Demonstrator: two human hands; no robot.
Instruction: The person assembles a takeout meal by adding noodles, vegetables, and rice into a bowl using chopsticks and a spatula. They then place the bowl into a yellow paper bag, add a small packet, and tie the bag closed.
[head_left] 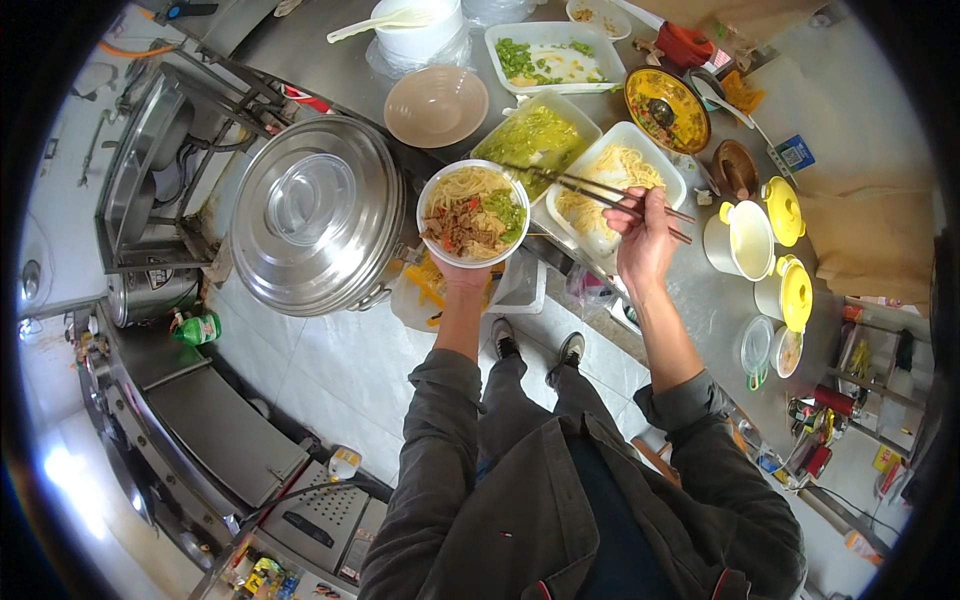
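Note:
My left hand (463,273) grips a white bowl (474,265) from below, fingers mostly hidden under it. In the bowl lie noodles (472,182), brown shredded meat (462,226), chopped greens (507,212) and bits of red. A pair of dark chopsticks (592,190) is in my closed right hand (645,238). Their tips point left, close to the bowl's right rim and over the lower part of a tray of greens in yellowish liquid (540,132). Under the chopsticks and right hand stands a white tray (677,178) of pale noodles (625,170).
A big lidded steel pot (330,215) stands left of the bowl. Behind it are a beige bowl (436,105), a white tray of chopped greens (553,58) and a yellow patterned bowl (668,110). Cream pots (738,240) with yellow lids (784,212) line the right counter.

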